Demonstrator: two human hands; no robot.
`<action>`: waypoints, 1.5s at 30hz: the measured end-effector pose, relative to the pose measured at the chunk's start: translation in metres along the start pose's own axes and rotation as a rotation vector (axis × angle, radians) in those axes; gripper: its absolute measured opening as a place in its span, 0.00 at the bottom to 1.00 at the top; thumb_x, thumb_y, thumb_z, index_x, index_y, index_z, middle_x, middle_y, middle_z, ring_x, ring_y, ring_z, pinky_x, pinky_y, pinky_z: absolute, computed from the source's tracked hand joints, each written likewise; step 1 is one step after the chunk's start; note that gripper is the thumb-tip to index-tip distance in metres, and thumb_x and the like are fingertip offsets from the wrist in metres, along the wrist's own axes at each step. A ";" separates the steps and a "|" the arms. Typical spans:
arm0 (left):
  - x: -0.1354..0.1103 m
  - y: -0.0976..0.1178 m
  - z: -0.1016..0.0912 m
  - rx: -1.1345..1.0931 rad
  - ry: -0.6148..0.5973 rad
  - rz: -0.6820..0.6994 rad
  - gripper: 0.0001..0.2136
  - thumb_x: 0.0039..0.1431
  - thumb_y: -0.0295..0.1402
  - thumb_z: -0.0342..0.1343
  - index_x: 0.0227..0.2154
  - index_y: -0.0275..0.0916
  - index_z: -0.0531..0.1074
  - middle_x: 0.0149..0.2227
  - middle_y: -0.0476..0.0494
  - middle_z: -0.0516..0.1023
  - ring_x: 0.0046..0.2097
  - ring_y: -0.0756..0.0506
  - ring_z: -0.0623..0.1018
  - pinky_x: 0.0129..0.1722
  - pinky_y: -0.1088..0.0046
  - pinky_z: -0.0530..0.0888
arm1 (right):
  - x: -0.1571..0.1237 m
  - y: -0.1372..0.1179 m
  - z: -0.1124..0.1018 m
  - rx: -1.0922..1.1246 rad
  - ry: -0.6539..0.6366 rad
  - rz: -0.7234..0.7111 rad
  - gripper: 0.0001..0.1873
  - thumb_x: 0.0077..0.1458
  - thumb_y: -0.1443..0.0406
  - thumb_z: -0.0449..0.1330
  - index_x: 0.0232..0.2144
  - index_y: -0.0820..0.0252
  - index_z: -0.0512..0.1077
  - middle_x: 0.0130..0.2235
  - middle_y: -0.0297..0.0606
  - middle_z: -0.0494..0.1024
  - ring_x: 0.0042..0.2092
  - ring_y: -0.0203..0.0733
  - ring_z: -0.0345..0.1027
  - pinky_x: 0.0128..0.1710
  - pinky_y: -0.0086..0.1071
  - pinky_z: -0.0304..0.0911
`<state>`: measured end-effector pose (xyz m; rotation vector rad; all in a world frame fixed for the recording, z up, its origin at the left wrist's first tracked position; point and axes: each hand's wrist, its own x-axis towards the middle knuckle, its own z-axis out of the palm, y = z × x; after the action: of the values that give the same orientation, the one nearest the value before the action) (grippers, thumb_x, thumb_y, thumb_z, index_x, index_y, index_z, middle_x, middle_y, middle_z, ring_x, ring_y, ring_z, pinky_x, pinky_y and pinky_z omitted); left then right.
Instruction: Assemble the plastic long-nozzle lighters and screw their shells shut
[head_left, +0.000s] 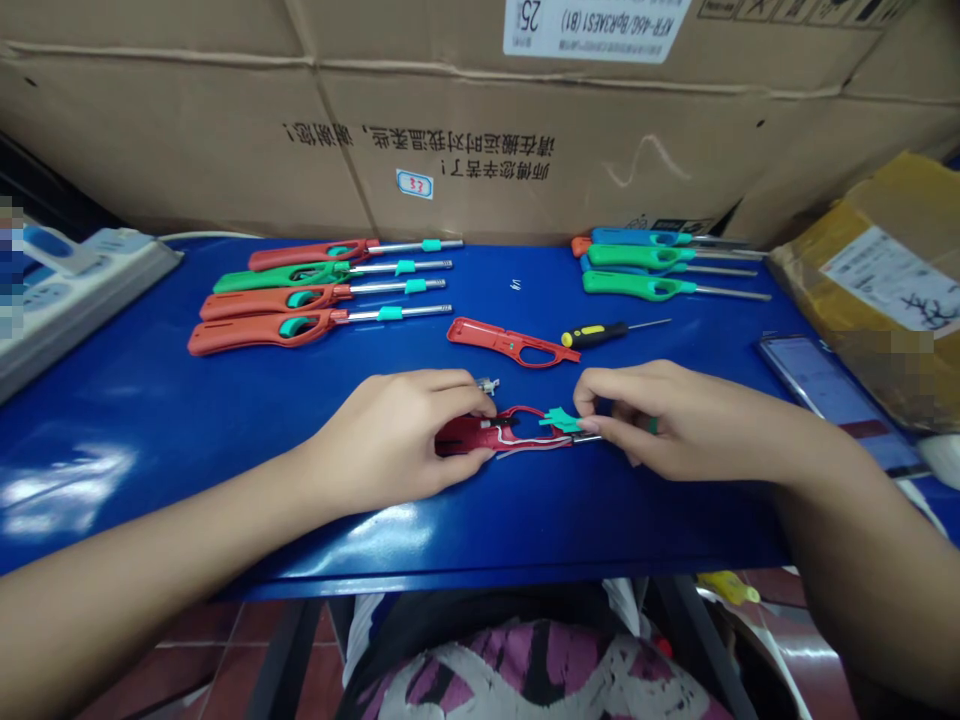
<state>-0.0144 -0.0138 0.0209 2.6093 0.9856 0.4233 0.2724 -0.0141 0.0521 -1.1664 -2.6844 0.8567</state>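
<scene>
My left hand (420, 430) is closed around the handle of an opened red lighter half-shell (457, 437) on the blue table, its thin wires and inner parts exposed. Between thumb and forefinger, my right hand (652, 420) pinches a teal trigger piece (562, 420) over the shell's front end, by the metal tube. Whether the trigger touches the shell I cannot tell. A small clear part with a metal tip (489, 385) lies just beyond my left fingers. Farther back is the matching red half-shell (514, 343), and beside it a yellow-black screwdriver (596, 335).
Several long-necked lighters (262, 330) lie in a row at back left, more lighters (630, 285) at back right. A large cardboard box (450, 120) stands behind. A power strip (82, 290) is at left; a phone (840, 400) and a yellow-taped parcel (892, 300) are at right.
</scene>
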 end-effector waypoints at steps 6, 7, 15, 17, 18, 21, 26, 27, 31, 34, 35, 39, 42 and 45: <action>0.000 0.000 0.001 -0.021 0.009 -0.026 0.10 0.59 0.35 0.61 0.44 0.42 0.75 0.43 0.48 0.80 0.42 0.45 0.80 0.37 0.72 0.75 | -0.001 0.001 0.001 0.018 0.015 -0.021 0.05 0.64 0.66 0.54 0.33 0.55 0.66 0.25 0.29 0.73 0.25 0.34 0.63 0.26 0.29 0.54; 0.000 0.000 0.001 -0.025 0.008 -0.030 0.10 0.59 0.35 0.61 0.43 0.43 0.75 0.44 0.48 0.79 0.42 0.45 0.80 0.37 0.72 0.74 | -0.001 0.001 0.002 0.021 0.018 -0.018 0.05 0.64 0.66 0.54 0.33 0.55 0.66 0.25 0.29 0.73 0.25 0.33 0.63 0.26 0.29 0.54; -0.001 0.001 0.002 -0.021 -0.009 -0.043 0.09 0.62 0.37 0.59 0.43 0.43 0.75 0.45 0.48 0.78 0.38 0.47 0.80 0.34 0.72 0.74 | 0.000 0.004 0.000 -0.040 0.023 -0.065 0.06 0.64 0.65 0.55 0.33 0.56 0.67 0.29 0.31 0.73 0.28 0.34 0.62 0.28 0.29 0.56; -0.001 0.000 0.002 -0.022 -0.010 -0.037 0.08 0.63 0.38 0.58 0.43 0.43 0.75 0.45 0.47 0.78 0.38 0.47 0.79 0.34 0.72 0.74 | -0.002 0.006 -0.002 -0.046 -0.009 -0.087 0.05 0.64 0.65 0.56 0.33 0.56 0.68 0.31 0.33 0.74 0.30 0.35 0.63 0.30 0.29 0.57; -0.001 0.000 0.003 -0.024 -0.009 -0.037 0.08 0.63 0.38 0.58 0.43 0.43 0.75 0.45 0.47 0.77 0.39 0.47 0.79 0.35 0.72 0.74 | -0.003 0.007 -0.003 -0.050 -0.023 -0.103 0.04 0.64 0.65 0.56 0.34 0.56 0.68 0.33 0.33 0.75 0.31 0.36 0.64 0.31 0.30 0.58; -0.001 0.000 0.004 -0.024 -0.007 -0.042 0.09 0.63 0.37 0.59 0.44 0.43 0.74 0.45 0.47 0.77 0.40 0.46 0.79 0.36 0.72 0.74 | -0.006 0.009 -0.005 -0.077 -0.060 -0.132 0.03 0.62 0.66 0.57 0.35 0.55 0.70 0.36 0.35 0.76 0.34 0.38 0.65 0.33 0.31 0.58; 0.000 0.001 0.004 -0.027 -0.009 -0.046 0.08 0.63 0.37 0.59 0.43 0.43 0.73 0.45 0.48 0.77 0.41 0.46 0.79 0.36 0.71 0.74 | -0.006 0.010 -0.006 -0.091 -0.127 -0.131 0.06 0.66 0.64 0.54 0.37 0.55 0.71 0.38 0.37 0.75 0.36 0.39 0.65 0.34 0.32 0.58; 0.000 0.001 0.004 -0.027 -0.011 -0.046 0.08 0.63 0.37 0.59 0.43 0.43 0.73 0.45 0.48 0.77 0.41 0.46 0.79 0.36 0.71 0.74 | -0.006 0.010 -0.006 -0.085 -0.137 -0.131 0.07 0.66 0.63 0.54 0.38 0.55 0.71 0.39 0.37 0.74 0.37 0.39 0.65 0.35 0.32 0.58; 0.000 0.001 0.005 -0.029 -0.009 -0.047 0.08 0.63 0.38 0.59 0.43 0.43 0.73 0.45 0.49 0.77 0.40 0.46 0.79 0.36 0.70 0.74 | -0.008 0.010 -0.008 -0.037 -0.165 -0.130 0.06 0.67 0.64 0.54 0.39 0.54 0.71 0.42 0.37 0.74 0.39 0.39 0.66 0.38 0.32 0.60; 0.000 0.001 0.005 -0.039 -0.009 -0.051 0.08 0.64 0.39 0.58 0.42 0.43 0.73 0.45 0.48 0.77 0.40 0.46 0.79 0.36 0.70 0.74 | -0.008 0.010 -0.008 -0.020 -0.193 -0.119 0.06 0.66 0.66 0.55 0.38 0.54 0.72 0.43 0.37 0.73 0.40 0.39 0.67 0.39 0.32 0.61; 0.000 0.001 0.004 -0.042 -0.008 -0.053 0.08 0.64 0.38 0.58 0.42 0.43 0.73 0.45 0.48 0.77 0.40 0.46 0.79 0.36 0.70 0.74 | -0.008 0.010 -0.008 -0.021 -0.197 -0.116 0.06 0.65 0.66 0.55 0.38 0.55 0.73 0.43 0.37 0.73 0.39 0.39 0.67 0.38 0.32 0.61; 0.001 0.001 0.004 -0.050 -0.003 -0.058 0.07 0.63 0.38 0.59 0.41 0.43 0.74 0.45 0.48 0.77 0.40 0.45 0.79 0.37 0.70 0.74 | -0.004 0.009 -0.005 -0.005 -0.183 -0.111 0.07 0.66 0.67 0.55 0.37 0.56 0.73 0.41 0.37 0.73 0.39 0.38 0.67 0.38 0.32 0.60; 0.001 0.001 0.005 -0.048 -0.001 -0.062 0.07 0.63 0.37 0.59 0.42 0.43 0.74 0.45 0.48 0.77 0.39 0.46 0.79 0.37 0.70 0.75 | -0.001 0.009 -0.004 0.021 -0.163 -0.117 0.07 0.66 0.67 0.55 0.36 0.57 0.72 0.41 0.36 0.73 0.40 0.37 0.67 0.39 0.32 0.60; 0.000 0.000 0.006 -0.051 -0.004 -0.064 0.08 0.63 0.38 0.59 0.43 0.43 0.74 0.46 0.48 0.77 0.38 0.46 0.78 0.38 0.69 0.75 | 0.000 0.008 -0.004 0.051 -0.163 -0.152 0.07 0.67 0.67 0.54 0.36 0.58 0.72 0.42 0.37 0.72 0.41 0.37 0.67 0.41 0.32 0.60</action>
<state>-0.0118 -0.0150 0.0160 2.5251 1.0400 0.4216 0.2787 -0.0075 0.0515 -0.9049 -2.8153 1.0301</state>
